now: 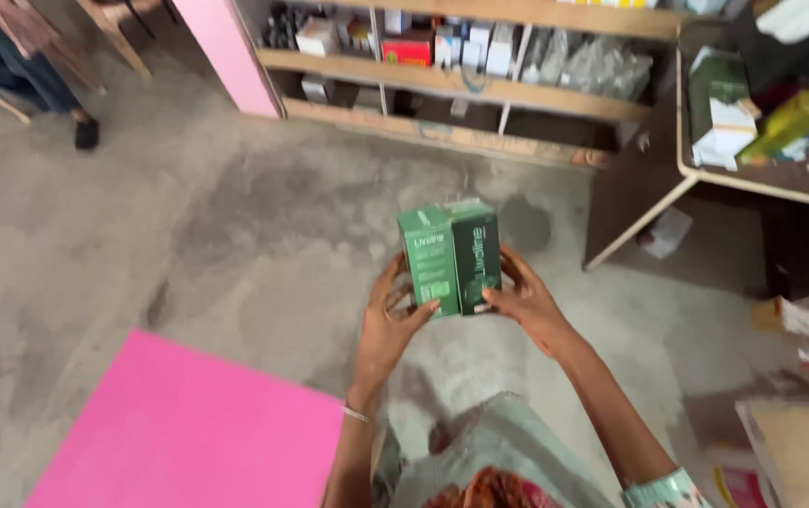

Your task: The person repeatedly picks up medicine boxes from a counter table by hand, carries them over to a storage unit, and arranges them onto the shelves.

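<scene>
Head view looks down on a green box held in front of the person, above the grey concrete floor. It looks like thin card: probably light and stiff at the edges, but easy to dent on its flat faces, so its side walls and lower corners seem the safest places to hold. Left hand cups the box's left side, thumb across the front. Right hand presses the right side, fingers partly curled around it.
</scene>
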